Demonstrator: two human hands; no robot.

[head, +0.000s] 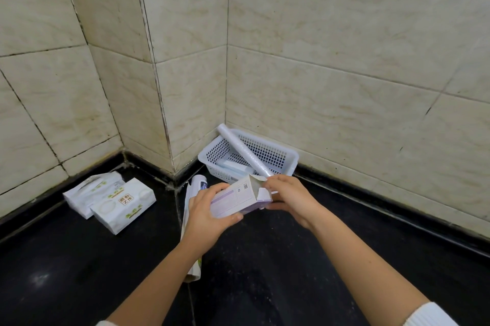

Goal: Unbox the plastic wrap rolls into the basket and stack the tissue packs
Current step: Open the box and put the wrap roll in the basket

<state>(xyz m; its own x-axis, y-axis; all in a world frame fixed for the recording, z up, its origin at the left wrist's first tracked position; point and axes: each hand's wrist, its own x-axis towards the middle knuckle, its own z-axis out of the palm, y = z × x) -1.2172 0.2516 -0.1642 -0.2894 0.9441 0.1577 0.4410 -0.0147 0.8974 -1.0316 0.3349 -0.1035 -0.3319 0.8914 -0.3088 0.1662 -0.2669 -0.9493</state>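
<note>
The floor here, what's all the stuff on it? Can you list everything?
basket: one, white, in the corner by the wall.
plastic wrap roll: one, whitish, leaning in the basket, sticking out past its rim.
box: one, white and purple, end flap open, held in both hands.
tissue packs: two, white with green print, on the floor at left, touching.
wrapper: white, under the left arm; count unclear.
left hand: holding the box.
right hand: at the open end.

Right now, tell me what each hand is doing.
Left hand: closed around the box.
Right hand: holding the box's open end by the roll.
</note>
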